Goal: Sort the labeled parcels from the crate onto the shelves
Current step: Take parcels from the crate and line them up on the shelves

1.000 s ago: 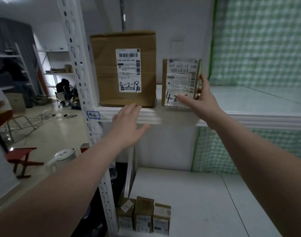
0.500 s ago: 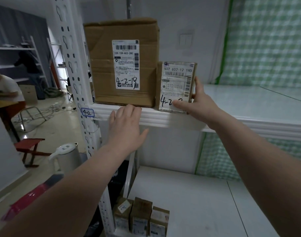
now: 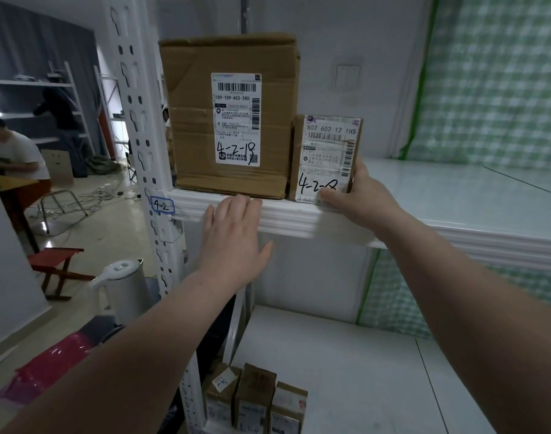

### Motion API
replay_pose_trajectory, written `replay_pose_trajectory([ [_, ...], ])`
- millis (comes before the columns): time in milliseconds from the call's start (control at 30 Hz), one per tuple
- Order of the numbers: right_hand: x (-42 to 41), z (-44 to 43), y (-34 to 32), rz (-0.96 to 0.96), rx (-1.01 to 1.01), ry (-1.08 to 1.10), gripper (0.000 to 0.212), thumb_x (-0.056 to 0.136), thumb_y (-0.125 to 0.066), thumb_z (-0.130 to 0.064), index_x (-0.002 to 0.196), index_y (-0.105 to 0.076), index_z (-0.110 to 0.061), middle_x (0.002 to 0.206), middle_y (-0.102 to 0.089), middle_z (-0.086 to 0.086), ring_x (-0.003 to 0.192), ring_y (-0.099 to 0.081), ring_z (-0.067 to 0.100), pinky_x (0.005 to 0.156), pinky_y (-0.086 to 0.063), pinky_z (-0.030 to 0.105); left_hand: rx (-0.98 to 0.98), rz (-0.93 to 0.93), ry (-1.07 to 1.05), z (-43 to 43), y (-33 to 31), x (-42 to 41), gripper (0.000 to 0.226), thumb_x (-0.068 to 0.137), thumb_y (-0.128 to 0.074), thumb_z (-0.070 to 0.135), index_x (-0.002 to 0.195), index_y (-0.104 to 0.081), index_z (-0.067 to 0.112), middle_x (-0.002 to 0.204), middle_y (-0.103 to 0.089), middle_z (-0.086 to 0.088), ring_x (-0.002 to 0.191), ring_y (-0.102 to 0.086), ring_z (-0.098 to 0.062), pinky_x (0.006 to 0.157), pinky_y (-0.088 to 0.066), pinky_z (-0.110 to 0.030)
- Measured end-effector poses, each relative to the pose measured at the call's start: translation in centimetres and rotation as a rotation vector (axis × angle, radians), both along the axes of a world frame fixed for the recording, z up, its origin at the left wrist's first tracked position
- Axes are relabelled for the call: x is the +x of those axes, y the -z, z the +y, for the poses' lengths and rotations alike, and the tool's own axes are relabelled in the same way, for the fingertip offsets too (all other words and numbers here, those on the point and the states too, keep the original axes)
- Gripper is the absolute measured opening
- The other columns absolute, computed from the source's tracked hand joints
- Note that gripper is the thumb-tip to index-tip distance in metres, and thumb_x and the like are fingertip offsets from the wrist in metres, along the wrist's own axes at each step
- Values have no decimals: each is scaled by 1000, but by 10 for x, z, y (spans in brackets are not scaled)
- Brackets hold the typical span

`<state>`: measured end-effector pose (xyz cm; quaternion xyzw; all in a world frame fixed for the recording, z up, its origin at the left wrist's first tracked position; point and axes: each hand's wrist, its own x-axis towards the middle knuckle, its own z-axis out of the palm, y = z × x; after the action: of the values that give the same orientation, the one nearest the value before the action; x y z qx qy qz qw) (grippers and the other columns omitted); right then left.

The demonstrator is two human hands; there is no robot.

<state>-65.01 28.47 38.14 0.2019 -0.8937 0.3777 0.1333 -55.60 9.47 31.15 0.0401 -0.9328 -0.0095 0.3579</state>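
A small brown parcel (image 3: 326, 151) with a white label stands upright on the white upper shelf (image 3: 456, 195), pressed against the right side of a large cardboard box (image 3: 189, 120) labelled 4-2-18. My right hand (image 3: 358, 195) grips the small parcel at its lower right corner, thumb across the label's bottom and fingers on its right side. My left hand (image 3: 233, 233) rests flat, fingers straight, on the shelf's front edge below the large box. A tag reading 4-2 (image 3: 162, 205) sticks on the upright post.
Three small labelled boxes (image 3: 255, 399) stand at the front left of the lower shelf (image 3: 346, 371). A white kettle (image 3: 124, 286) and pink plastic bag (image 3: 48, 368) lie left of the post. People, a red stool (image 3: 56, 264) and cables occupy the room at left. Green checked cloth hangs at right.
The small parcel has slid left along the shelf until it touches the large box, with my right hand moving with it. My left hand has settled on the shelf edge.
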Motion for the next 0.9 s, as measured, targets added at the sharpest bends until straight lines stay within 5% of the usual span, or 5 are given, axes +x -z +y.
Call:
replay_pose_trajectory([
  [300,-5,-8,3,25,75,98,68,88,-60,-44,145,-31,-24,124,-65,0,111,-59,28,78,-42,33,1,-2,3,-1,1,0,61,78,-63,40,129,-42,14,121,-44,-4,120,-38,-25,107,-29,-50],
  [600,-4,-10,5,49,135,133,67,88,-57,-49,145,-31,-24,124,-65,2,113,-58,31,81,-43,36,-26,-14,0,-3,3,-1,66,78,-64,40,134,-38,15,125,-41,-4,123,-34,-24,111,-23,-53],
  [900,18,-3,5,39,63,132,58,92,-57,-38,140,-38,-14,128,-62,12,117,-55,35,86,-42,37,-72,-267,-31,-9,-7,11,93,81,-61,44,150,-3,19,155,-10,-2,143,-6,-22,113,-2,-58],
])
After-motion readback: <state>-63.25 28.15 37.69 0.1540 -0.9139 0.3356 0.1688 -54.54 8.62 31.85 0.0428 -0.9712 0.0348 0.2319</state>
